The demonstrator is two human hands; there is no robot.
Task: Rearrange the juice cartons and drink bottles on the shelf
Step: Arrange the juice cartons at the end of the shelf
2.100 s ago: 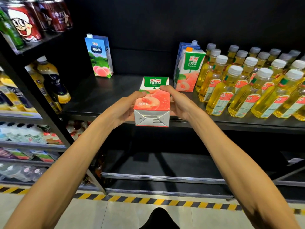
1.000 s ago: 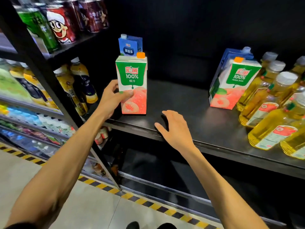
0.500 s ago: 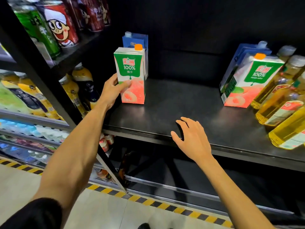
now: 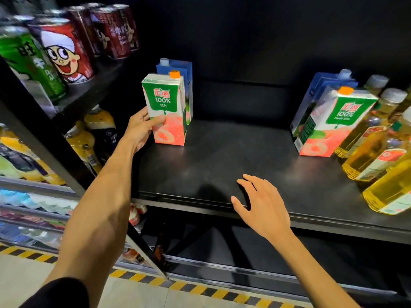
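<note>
A green-and-pink peach juice carton [image 4: 165, 110] stands upright at the left end of the black shelf [image 4: 222, 165]. My left hand [image 4: 140, 127] grips its left side, thumb across the front. A blue carton [image 4: 178, 67] stands right behind it. My right hand [image 4: 262, 205] rests open on the shelf's front edge, holding nothing. At the right, a second peach carton [image 4: 329, 127] stands in front of another blue carton [image 4: 320, 85]. Several yellow drink bottles [image 4: 373, 150] fill the far right.
Red and green cans [image 4: 62, 54] stand on the upper left shelf. Yellow-capped bottles [image 4: 89, 138] sit on the neighbouring rack at the left, with more packs below. A black upright post [image 4: 57, 156] divides the racks. A lower shelf [image 4: 244, 252] and a striped floor edge lie below.
The peach carton, held in both hands earlier, now stands at the shelf's left end against the blue carton. My right hand has let go and rests on the shelf edge.
</note>
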